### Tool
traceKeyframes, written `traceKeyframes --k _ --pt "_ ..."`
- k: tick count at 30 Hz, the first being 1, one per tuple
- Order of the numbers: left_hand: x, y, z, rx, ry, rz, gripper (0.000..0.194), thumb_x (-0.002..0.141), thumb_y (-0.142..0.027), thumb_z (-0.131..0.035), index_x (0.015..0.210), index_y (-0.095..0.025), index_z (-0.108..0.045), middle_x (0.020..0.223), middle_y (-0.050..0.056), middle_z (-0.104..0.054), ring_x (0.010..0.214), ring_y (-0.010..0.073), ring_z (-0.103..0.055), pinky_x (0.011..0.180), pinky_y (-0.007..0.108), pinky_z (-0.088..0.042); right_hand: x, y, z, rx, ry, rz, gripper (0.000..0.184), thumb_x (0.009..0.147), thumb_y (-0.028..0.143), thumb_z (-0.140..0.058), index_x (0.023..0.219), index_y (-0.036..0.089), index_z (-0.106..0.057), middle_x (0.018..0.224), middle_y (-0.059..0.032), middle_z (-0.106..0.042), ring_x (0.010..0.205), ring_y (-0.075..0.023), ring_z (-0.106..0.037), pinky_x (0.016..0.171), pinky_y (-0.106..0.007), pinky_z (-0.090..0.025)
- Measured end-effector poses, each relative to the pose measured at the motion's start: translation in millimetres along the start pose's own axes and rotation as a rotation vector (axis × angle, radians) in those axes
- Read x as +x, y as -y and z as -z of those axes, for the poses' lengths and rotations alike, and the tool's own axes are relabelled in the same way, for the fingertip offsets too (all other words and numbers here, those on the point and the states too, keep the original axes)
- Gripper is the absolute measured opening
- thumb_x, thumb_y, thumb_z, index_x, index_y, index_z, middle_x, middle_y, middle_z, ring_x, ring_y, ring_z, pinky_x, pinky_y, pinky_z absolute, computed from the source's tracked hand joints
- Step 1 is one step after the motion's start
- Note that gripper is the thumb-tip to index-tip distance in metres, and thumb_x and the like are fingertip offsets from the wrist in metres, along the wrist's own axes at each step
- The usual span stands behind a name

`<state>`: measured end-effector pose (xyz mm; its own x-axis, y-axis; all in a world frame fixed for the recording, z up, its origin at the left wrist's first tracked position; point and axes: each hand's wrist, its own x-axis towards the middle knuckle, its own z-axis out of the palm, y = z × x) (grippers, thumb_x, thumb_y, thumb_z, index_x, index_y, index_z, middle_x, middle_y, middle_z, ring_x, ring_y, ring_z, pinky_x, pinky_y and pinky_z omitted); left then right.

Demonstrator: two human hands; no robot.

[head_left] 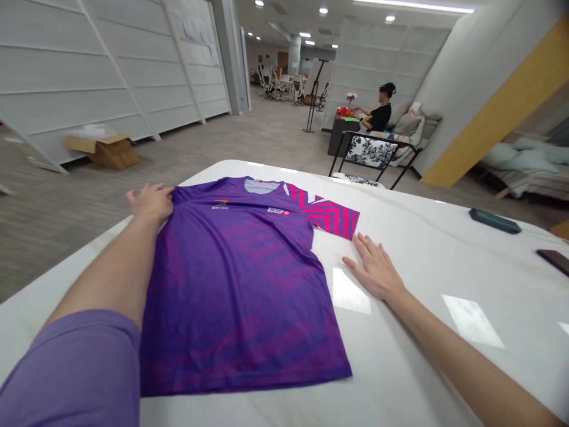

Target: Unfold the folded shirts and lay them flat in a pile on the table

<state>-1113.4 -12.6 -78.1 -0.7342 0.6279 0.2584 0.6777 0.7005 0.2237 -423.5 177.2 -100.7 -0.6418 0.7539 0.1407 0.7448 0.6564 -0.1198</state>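
A purple short-sleeved T-shirt (240, 284) lies spread front up, its neckline away from me and its hem towards me. One sleeve, on the right, is pink and purple striped; the left one is not visible. Small logos mark the chest, and soft creases run down the body. My left hand (152, 203) rests at the shirt's upper left edge, fingers apart, touching the fabric around the shoulder. Lying palm down on the table, my right hand (374, 267) is open, its fingertips at the striped sleeve's cuff.
The white glossy table (413, 367) carries a dark green case (494, 220) and a dark phone (553, 261) at the right. Beyond it are a black-framed chair (368, 151) and a seated person (380, 115) at a small desk. A cardboard box (111, 153) stands on the floor, left.
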Motion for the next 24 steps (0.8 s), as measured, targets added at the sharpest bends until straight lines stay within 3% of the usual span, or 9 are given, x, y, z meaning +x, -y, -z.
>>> traceKeyframes --k 3,6,9,12,14,16,20,24 --pt "-15 -11 9.9 -0.061 -0.150 0.018 0.062 0.123 -0.043 -0.026 0.157 -0.004 -0.060 0.171 0.015 -0.054 0.153 0.0237 -0.042 0.138 0.056 -0.015 -3 1 3 -0.028 0.028 -0.022 0.091 0.112 0.081 -0.027 0.186 0.030 -0.017 0.191 -0.0017 -0.019 0.177 -0.0326 -0.020 0.146 -0.063 -0.019" --pt "-69 -28 29.8 -0.058 -0.066 -0.083 0.073 0.121 -0.058 -0.029 0.159 -0.003 -0.060 0.173 0.019 -0.051 0.158 0.0312 -0.043 0.137 0.057 -0.023 -5 2 6 -0.043 0.042 -0.024 0.090 0.112 0.081 -0.025 0.186 0.030 -0.020 0.190 -0.0017 -0.020 0.177 -0.0312 -0.021 0.146 -0.061 -0.018" --pt "-172 -37 48.3 0.037 0.035 -0.193 0.093 0.110 -0.080 -0.040 0.169 -0.009 -0.052 0.180 0.021 -0.042 0.165 0.0424 -0.039 0.136 0.065 -0.028 -6 4 8 -0.040 0.024 -0.018 0.092 0.111 0.082 -0.025 0.186 0.029 -0.020 0.190 -0.0028 -0.021 0.177 -0.0312 -0.022 0.146 -0.061 -0.018" --pt "-287 -30 59.7 0.101 0.093 -0.336 0.102 0.104 -0.086 -0.045 0.179 -0.016 -0.039 0.186 0.018 -0.033 0.174 0.0403 -0.026 0.138 0.062 -0.031 -10 6 11 -0.036 0.013 0.000 0.090 0.111 0.081 -0.024 0.185 0.030 -0.021 0.190 -0.0024 -0.021 0.177 -0.0317 -0.023 0.145 -0.062 -0.018" --pt "-339 -15 66.0 0.107 0.110 -0.372 0.103 0.104 -0.085 -0.047 0.182 -0.020 -0.032 0.188 0.014 -0.029 0.176 0.0386 -0.023 0.140 0.062 -0.030 -14 6 13 -0.033 0.016 0.009 0.088 0.111 0.080 -0.022 0.185 0.031 -0.023 0.190 -0.0022 -0.022 0.176 -0.0316 -0.024 0.144 -0.063 -0.018" --pt "-363 6 74.3 0.090 0.132 -0.406 0.100 0.106 -0.081 -0.049 0.184 -0.023 -0.029 0.189 0.011 -0.027 0.176 0.0375 -0.022 0.141 0.061 -0.029 -17 7 15 -0.028 0.019 0.005 0.089 0.111 0.081 -0.021 0.184 0.031 -0.025 0.190 -0.0034 -0.025 0.176 -0.0314 -0.025 0.144 -0.063 -0.017" --pt "-368 55 95.8 0.060 0.165 -0.478 0.089 0.108 -0.074 -0.049 0.183 -0.029 -0.032 0.190 0.007 -0.024 0.177 0.0354 -0.021 0.144 0.060 -0.024 -22 6 20 -0.007 0.009 -0.021 0.094 0.110 0.084 -0.022 0.184 0.027 -0.025 0.189 -0.0073 -0.028 0.175 -0.0309 -0.027 0.144 -0.061 -0.018" --pt "-382 94 108.0 0.083 0.115 -0.392 0.089 0.108 -0.073 -0.048 0.183 -0.027 -0.034 0.188 0.009 -0.029 0.176 0.0358 -0.023 0.144 0.061 -0.023 -25 5 23 0.011 -0.002 -0.025 0.096 0.109 0.085 -0.023 0.184 0.026 -0.027 0.188 -0.0077 -0.029 0.175 -0.0302 -0.027 0.144 -0.060 -0.017"
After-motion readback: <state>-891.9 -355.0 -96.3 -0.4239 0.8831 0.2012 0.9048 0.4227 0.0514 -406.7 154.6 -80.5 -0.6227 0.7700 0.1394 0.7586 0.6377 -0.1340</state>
